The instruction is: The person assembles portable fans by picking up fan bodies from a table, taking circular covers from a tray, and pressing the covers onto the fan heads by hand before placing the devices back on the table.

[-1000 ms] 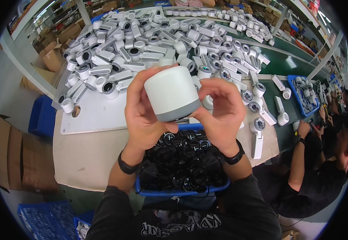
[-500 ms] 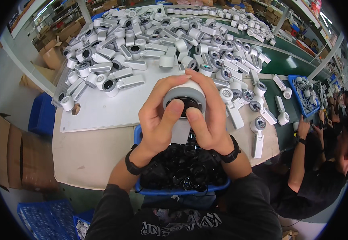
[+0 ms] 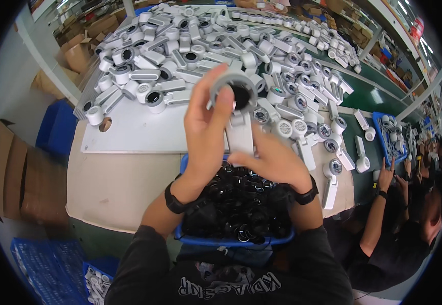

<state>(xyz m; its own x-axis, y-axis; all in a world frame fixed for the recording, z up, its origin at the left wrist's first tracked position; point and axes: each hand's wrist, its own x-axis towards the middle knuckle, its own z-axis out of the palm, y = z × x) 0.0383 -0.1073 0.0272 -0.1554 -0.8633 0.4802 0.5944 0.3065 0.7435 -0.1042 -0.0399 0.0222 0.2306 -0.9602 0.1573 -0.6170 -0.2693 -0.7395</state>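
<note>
A worker in a dark shirt (image 3: 226, 269) holds a white-and-grey device (image 3: 239, 134) over the front of a crowded counter (image 3: 124, 188), its round head raised and its handle pointing down toward the body. The left hand (image 3: 203, 129) is curled around the head, fingers behind it and thumb bent over the grey rim beside the dark round face. The right hand (image 3: 279, 157), partly open and blurred, meets the handle, its thumb across the lower end; whether its fingers close on the handle cannot be told. Black bands circle both wrists.

Directly below the hands, at the counter's near edge, a blue bin (image 3: 231, 243) is filled with glossy black round parts (image 3: 236, 203). Beyond, a white board (image 3: 144, 132) lies flat, its far part buried under a heap of similar devices (image 3: 185, 61), many showing dark round faces. One more device (image 3: 330, 193) lies apart at the right, handle toward the worker.

Farther right, a co-worker's hand (image 3: 386, 177) is near a blue basket (image 3: 380, 137) of pale parts. Cardboard boxes (image 3: 7, 168) stand at the left, off the counter.
</note>
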